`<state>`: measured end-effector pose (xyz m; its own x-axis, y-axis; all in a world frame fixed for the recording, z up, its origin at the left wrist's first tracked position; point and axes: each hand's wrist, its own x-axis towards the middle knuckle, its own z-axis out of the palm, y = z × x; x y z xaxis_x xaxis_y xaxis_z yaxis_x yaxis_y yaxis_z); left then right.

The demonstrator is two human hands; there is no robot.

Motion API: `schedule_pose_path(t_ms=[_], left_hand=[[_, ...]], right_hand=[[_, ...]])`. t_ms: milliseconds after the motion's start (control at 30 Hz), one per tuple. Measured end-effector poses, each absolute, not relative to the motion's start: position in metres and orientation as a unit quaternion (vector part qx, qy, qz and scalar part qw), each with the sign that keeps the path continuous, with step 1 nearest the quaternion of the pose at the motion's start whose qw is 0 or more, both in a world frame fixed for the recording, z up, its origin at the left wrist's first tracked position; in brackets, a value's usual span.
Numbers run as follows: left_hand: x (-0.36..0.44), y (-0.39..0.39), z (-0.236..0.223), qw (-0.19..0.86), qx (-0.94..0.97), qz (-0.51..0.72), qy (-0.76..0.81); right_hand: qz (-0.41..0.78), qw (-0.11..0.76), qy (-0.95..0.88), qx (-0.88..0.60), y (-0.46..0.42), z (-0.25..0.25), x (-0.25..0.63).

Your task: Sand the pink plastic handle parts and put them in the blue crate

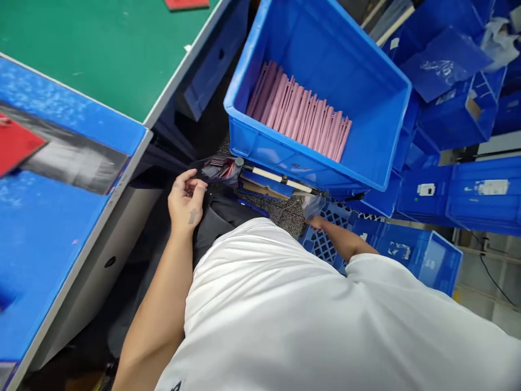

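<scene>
My left hand [187,202] is beside the dark cloth at my waist, between my body and the workbench. Its fingers are loosely curled and apart, with nothing visible in them. My right hand [316,222] hangs low on the other side, next to a clear plastic bag [312,205]. Its fingers are small and mostly hidden, so I cannot tell whether it grips the bag. In front of me, a large blue bin [378,92] holds a row of several thin pink pieces [303,111] standing on edge. White roller bars [266,174] run beneath the bin's near side.
On the left is a workbench with a green mat [101,54] and a blue surface [61,233], where a red piece [18,142] lies. Stacked blue bins [478,187] stand at the right. A blue lattice pallet [325,247] is on the speckled floor [285,217].
</scene>
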<state>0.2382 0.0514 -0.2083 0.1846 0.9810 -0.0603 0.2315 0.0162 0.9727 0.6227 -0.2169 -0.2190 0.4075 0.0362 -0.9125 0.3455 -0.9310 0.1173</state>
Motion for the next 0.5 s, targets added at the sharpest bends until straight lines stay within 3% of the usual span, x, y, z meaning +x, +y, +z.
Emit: schedule_pose_path(t_ms=[200, 500], left_hand=[[0.244, 0.05, -0.199, 0.477, 0.6, 0.35, 0.539], [0.25, 0.061, -0.191, 0.414, 0.646, 0.236, 0.597]], right_hand=[[-0.448, 0.053, 0.028, 0.892, -0.251, -0.196, 0.696], [-0.381, -0.095, -0.011, 0.919, -0.233, -0.233, 0.753]])
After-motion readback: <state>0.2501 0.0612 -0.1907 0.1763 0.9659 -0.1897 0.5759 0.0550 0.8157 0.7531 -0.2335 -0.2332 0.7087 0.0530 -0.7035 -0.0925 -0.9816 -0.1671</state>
